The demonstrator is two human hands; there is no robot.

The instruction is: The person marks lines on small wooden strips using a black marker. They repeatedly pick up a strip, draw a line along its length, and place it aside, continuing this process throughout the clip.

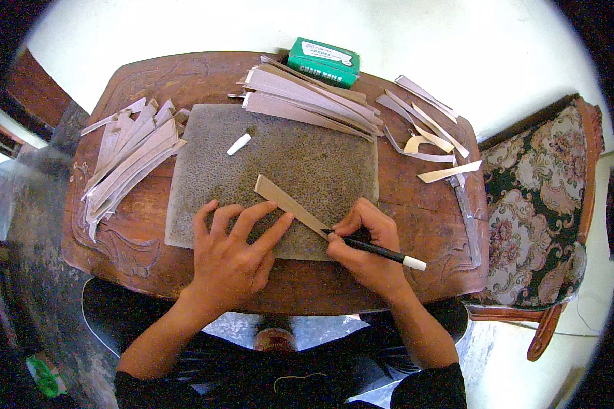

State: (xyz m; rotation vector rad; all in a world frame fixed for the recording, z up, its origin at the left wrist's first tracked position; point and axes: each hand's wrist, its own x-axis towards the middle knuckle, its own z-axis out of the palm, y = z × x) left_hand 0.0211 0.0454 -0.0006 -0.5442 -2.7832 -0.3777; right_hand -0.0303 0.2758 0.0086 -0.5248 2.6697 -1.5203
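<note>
Right hand (372,228) grips pen (378,251); left hand (235,252) touches strip (295,205).

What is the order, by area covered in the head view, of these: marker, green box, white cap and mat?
From largest to smallest:
1. Mat
2. Green box
3. Marker, longer than the box but much thinner
4. White cap

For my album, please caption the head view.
Left fingers touch a narrow strip on a speckled mat while right fingers hold a black pen at its end.
</note>
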